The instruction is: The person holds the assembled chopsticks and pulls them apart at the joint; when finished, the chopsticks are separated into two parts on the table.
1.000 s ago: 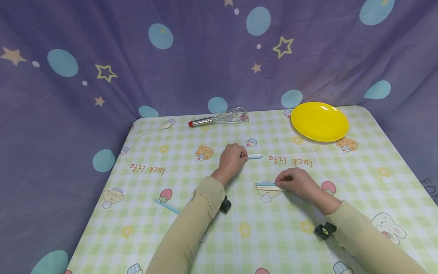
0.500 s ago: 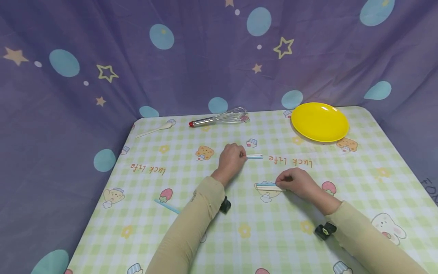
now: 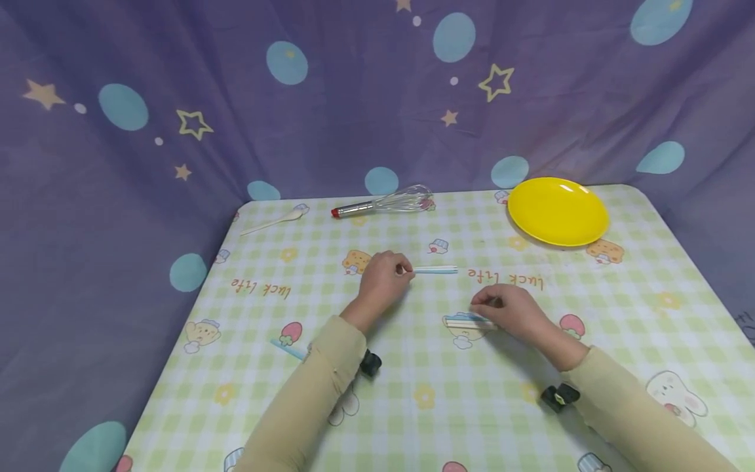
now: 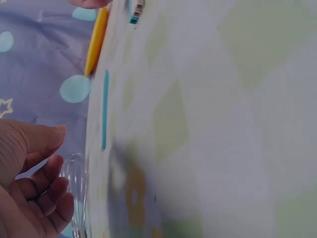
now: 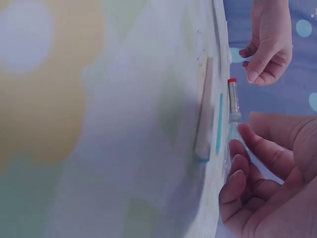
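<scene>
In the head view my left hand [image 3: 382,280] is just left of a short row of thin white and light-blue sticks [image 3: 435,269] lying on the table. The left wrist view shows this hand's thumb and loosely bent fingers apart, with a blue stick [image 4: 105,110] on the cloth beyond them. My right hand [image 3: 512,313] hovers over the right end of a second row of cream and blue sticks [image 3: 467,322]. Its fingers [image 5: 237,186] are loosely bent around nothing in the right wrist view. Another light-blue stick [image 3: 288,349] lies farther left, partly hidden by my left sleeve.
A whisk [image 3: 383,202] with a red-tipped handle and a pale spoon [image 3: 274,221] lie along the back edge. At the back right sits a yellow plate [image 3: 557,212]. Behind the checked tablecloth [image 3: 425,432] hangs a purple curtain [image 3: 330,124].
My left hand has let go of its sticks and shifted left, uncovering more of them. My right hand has lifted slightly off the cream and blue sticks. The view has shifted a little.
</scene>
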Motion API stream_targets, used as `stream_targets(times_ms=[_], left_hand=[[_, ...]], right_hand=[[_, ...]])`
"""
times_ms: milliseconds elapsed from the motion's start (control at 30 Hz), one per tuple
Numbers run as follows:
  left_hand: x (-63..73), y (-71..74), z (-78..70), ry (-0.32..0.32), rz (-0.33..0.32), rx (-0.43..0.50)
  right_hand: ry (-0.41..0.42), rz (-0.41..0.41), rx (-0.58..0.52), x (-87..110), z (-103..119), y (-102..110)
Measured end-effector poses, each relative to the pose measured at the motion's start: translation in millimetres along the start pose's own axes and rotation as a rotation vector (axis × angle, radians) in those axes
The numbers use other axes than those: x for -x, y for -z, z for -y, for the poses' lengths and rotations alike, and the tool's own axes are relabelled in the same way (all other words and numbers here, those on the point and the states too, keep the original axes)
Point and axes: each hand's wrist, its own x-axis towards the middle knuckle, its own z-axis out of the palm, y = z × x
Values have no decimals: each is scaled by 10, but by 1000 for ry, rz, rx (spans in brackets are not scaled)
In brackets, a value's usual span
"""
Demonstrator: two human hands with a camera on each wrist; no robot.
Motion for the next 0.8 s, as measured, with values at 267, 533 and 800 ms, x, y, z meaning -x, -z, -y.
stream_targets(times_ms=[267, 533, 800], left_hand=[[266, 200, 227, -56, -7, 115], [522, 355, 555, -58, 12, 143], [806, 543, 856, -47, 58, 181]], right_hand=[[97, -10, -79, -27, 210, -89], [207, 55, -118, -88, 405, -288], [302, 163, -130, -143, 684, -541]])
